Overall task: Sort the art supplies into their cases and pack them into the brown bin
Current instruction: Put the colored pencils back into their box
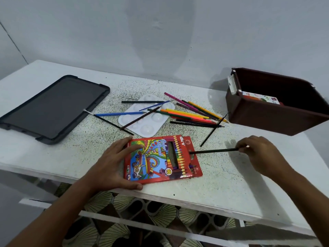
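A red colour-pencil box (160, 160) lies flat near the table's front edge. My left hand (114, 164) grips its left end, thumb under the near edge. My right hand (258, 152) pinches the far end of a dark pencil (213, 151), whose tip is inside the box's open right end. Several loose coloured pencils (192, 112) lie in a heap behind the box. A white paint palette (147, 120) has brushes and pencils lying across it. The brown bin (270, 111) stands at the right, with a printed box (260, 98) inside.
The bin's dark lid (53, 107) lies flat at the left of the white table (222, 179). A thin black brush (212, 131) lies between the pencil heap and my right hand. The wall is close behind the table.
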`<state>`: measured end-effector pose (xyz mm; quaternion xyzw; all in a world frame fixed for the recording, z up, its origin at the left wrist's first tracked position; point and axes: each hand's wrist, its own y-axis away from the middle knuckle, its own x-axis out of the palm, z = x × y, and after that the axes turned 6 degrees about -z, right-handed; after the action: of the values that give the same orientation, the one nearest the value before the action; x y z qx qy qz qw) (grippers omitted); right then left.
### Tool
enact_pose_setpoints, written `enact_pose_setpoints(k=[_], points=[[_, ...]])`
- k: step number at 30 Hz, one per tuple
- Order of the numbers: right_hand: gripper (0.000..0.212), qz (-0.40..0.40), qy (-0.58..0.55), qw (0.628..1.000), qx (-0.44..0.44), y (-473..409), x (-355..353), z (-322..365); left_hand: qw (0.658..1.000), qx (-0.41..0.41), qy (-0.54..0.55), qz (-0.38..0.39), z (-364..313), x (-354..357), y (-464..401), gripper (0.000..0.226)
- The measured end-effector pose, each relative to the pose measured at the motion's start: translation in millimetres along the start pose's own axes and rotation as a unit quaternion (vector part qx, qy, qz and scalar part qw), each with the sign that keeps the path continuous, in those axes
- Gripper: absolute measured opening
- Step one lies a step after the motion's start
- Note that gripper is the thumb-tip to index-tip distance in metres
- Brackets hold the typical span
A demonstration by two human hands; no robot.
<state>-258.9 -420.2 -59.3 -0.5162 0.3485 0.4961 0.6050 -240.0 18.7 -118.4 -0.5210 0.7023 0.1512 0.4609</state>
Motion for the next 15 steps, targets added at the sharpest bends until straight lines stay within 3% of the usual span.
enact_pose_setpoints(k=[10,15], points=[[0.016,0.057,-0.161,0.981,-0.097,3.5,45.3,77.3,1.0,0.011,0.003,-0.01,-0.9,0.8,-1.6,0.105],[0.015,0.06,-0.198,0.975,-0.084,10.1,55.3,89.4,1.0,0.008,0.001,-0.005,-1.6,0.3,-0.6,0.104]])
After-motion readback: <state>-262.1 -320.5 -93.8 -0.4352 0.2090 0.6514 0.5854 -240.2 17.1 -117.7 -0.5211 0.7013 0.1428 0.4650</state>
